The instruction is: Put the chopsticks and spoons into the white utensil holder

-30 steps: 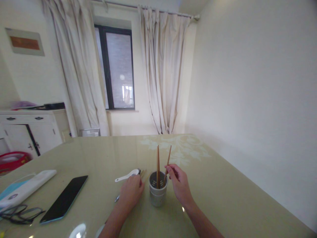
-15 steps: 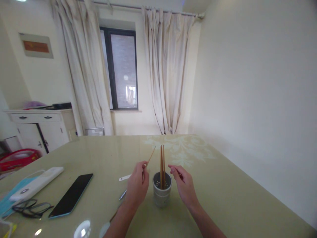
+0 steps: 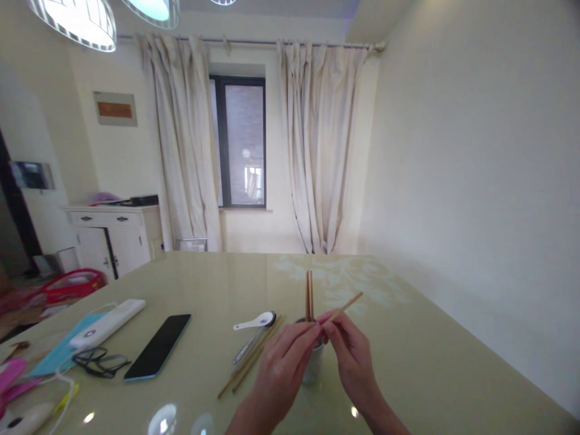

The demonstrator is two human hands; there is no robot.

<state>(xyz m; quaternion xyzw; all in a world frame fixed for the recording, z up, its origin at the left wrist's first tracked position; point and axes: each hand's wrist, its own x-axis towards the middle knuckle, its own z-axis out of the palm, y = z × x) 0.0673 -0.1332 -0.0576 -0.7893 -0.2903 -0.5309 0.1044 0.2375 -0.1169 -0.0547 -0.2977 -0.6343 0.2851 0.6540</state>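
A thin wooden chopstick slants up to the right between my hands. My right hand is closed on it, with thumb and fingers pinching its lower part. My left hand has its fingers together, and its fingertips meet the right hand's at the chopstick's lower end. Just behind them stands a grey metal cup, its rim mostly covered by my fingers. Upright chopsticks rise out of the cup. Left of my left hand, more chopsticks lie on the table beside slim metal utensils and a white spoon.
On the glossy table a black phone lies to the left. Beyond it are folded glasses, a white elongated device and a blue mask. A wall runs along the right side.
My left hand has carried the chopstick right, to my right hand, and its tip now leans right. The view has swung left and up, and the chopsticks on the table have come into sight.
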